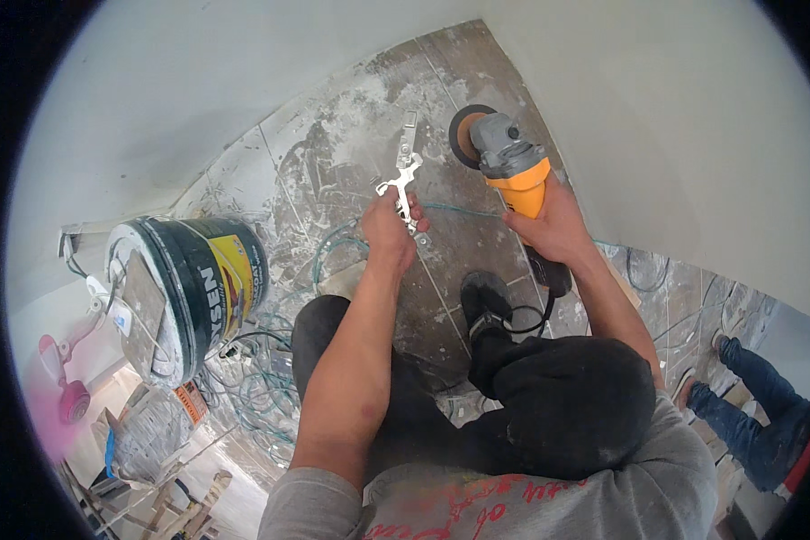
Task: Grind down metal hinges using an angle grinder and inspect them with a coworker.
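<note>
My left hand (389, 225) is closed on a silvery metal fitting (403, 184), a long narrow bracket with a lever-like middle part, held upright over the dusty tiles. My right hand (553, 225) grips an orange and grey angle grinder (519, 171) by its body. The grinder's disc (465, 135) points away from me, to the right of the bracket and apart from it. A black cable (544, 315) hangs from the grinder's rear, beside my shoe (486, 301).
A dark green bucket (200, 297) lies at left with a board on it, among tangled green cables (261, 396) and scraps. White walls (657, 108) edge the dusty tiled floor (310, 171). Another person's legs (747, 409) are at the lower right.
</note>
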A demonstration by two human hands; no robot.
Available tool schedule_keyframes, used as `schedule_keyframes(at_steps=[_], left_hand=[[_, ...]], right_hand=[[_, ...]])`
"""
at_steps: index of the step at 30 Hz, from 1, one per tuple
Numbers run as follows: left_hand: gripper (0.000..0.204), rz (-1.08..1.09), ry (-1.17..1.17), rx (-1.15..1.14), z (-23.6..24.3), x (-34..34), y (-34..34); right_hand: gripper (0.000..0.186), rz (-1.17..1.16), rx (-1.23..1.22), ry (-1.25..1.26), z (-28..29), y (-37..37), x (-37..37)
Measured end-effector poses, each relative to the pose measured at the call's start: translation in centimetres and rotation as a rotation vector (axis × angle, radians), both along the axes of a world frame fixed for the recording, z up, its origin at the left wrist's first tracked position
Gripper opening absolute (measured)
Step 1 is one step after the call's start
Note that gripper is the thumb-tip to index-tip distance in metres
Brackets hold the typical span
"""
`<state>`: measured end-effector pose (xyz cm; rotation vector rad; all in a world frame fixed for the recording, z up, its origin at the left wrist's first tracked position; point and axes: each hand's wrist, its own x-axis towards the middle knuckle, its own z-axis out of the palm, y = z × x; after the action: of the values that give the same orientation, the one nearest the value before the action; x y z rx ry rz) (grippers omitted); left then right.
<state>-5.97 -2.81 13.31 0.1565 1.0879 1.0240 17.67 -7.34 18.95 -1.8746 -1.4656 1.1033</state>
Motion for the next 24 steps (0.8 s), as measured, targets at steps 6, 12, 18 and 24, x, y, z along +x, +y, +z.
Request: schedule_keyframes(at_steps=[6,12,18,24], left_hand=[[0.017,-0.202,0.141,-0.17,-4.1,2.2,-1.2],[0.018,-0.35,0.164,-0.244,-6.5,2.8,-1.8],[0.035,-0.544,0.526,-0.326,-6.8,4.6,-2.3],[0.044,-0.751,0.822,-0.155,-9.4,4.1,-2.3]], right_hand=[[0.065,0.046,-0.129,-0.293,-0.8,-2.1,0.6],[0.061,0.061,-0.218,-0.279,-2.0,-4.8,1.6],[0.062,0.054,-0.317,-0.294,-4.0,-6.5,2.1],[0.062,0.073,-0.333,-0.304,-5.0,-6.5,2.2]])
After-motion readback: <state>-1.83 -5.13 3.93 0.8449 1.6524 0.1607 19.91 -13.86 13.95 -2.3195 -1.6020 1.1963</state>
